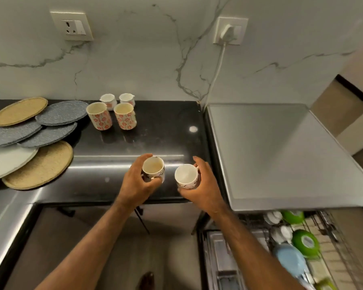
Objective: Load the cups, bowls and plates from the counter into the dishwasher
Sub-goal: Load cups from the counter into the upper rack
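My left hand [134, 183] grips a white cup with a dark pattern [153, 166], held above the front of the black counter [155, 135]. My right hand [205, 187] grips a similar white cup [184, 175], tilted toward me. Two tall cups with red flowers [100, 117] [125, 116] stand at the back of the counter, with two small white cups [108, 100] [126, 98] behind them. Overlapping plates lie at the left: tan [19, 110], grey [61, 113], white [6, 162]. The dishwasher rack [331, 248] is pulled out at the lower right.
The rack holds green bowls [305, 242], a light blue dish [291, 260] and white cups [274, 217]. The steel dishwasher top [281, 153] adjoins the counter on the right. A white cable [217, 68] runs from a wall socket [230, 31] down behind it.
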Demonstrator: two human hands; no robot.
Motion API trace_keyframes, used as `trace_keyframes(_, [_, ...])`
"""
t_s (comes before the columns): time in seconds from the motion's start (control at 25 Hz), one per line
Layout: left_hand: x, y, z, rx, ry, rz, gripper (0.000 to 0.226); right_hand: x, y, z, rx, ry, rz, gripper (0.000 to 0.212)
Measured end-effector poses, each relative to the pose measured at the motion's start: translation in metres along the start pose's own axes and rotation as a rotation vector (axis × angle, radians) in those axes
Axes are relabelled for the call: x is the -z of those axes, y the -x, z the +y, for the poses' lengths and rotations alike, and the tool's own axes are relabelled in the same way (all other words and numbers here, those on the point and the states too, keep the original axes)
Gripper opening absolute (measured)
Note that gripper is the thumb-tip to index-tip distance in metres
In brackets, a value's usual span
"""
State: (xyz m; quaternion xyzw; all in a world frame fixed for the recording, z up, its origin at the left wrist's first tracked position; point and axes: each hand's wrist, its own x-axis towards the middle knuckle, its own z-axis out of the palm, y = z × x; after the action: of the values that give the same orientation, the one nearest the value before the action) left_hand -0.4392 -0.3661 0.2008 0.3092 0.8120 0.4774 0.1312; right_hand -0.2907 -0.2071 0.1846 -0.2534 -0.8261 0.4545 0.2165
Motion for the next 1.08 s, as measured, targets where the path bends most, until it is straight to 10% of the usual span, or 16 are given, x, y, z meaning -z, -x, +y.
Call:
trace_keyframes(0.52, [-0.234,0.156,0.044,-0.067,0.065,-0.374,0.071,0.186,0.234,0.177,-0.370,0.024,0.133,0.093])
trace_keyframes(1.08, [-0.367,0.121,-0.055,-0.095,0.121,-0.525,0.076,0.152,0.150,0.396,-0.528,0.753,-0.291,0.115])
